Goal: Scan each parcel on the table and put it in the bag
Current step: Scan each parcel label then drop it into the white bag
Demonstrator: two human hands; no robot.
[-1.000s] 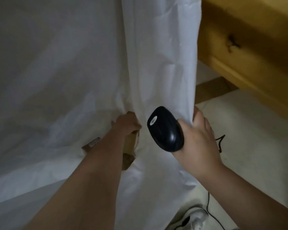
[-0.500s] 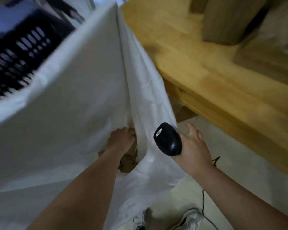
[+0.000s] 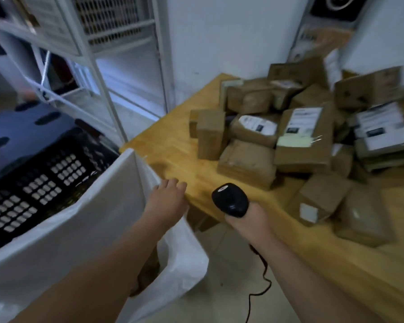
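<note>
A pile of several brown cardboard parcels (image 3: 296, 136), some with white labels, lies on the wooden table (image 3: 173, 157) at the right. The big white bag (image 3: 84, 231) stands open at the lower left against the table's corner, and a brown parcel (image 3: 147, 276) shows inside it below my forearm. My left hand (image 3: 167, 199) is empty, fingers spread, above the bag's rim near the table edge. My right hand (image 3: 245, 220) grips the black barcode scanner (image 3: 230, 199), whose cable hangs to the floor.
A black perforated plastic crate (image 3: 33, 173) sits behind the bag at the left. White metal shelving (image 3: 98, 66) stands at the back left beside a white wall. Pale floor (image 3: 219, 294) shows between the bag and the table.
My left hand has let go of the parcel deep in the bag and risen out to the rim, empty. The view has swung up from the bag to the table and its parcels.
</note>
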